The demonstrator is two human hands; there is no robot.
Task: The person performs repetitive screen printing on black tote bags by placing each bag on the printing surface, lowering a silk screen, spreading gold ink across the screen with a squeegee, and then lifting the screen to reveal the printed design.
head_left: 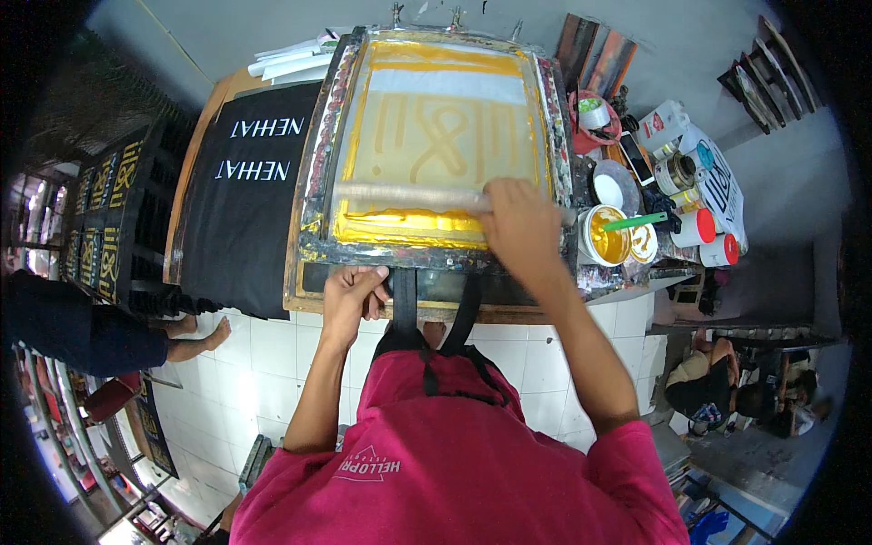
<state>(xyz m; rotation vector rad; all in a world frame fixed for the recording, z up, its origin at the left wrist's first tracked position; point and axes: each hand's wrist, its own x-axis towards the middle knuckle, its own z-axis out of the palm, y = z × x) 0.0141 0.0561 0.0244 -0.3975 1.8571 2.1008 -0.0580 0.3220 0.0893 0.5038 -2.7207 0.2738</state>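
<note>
Grey wall beyond; squeegee at twelve o'clock, clenched in right grip, across framed screen; left grip by its seven-o'clock edge, hold unclear; uneven one-handed pressure could streak yellow ink.

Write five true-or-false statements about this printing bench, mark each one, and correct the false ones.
1. The bare right hand holds a long, greyish squeegee. True.
2. The bare left hand grips that squeegee too. False: the left hand is at the near edge of the dark, ink-stained rectangular screen frame.
3. A flat green stick reaches over a round white tub of yellow ink. True.
4. Black fabric with white lettering lies right of the frame. False: the fabric lies left of it.
5. Two white jars have round red lids. True.
</note>
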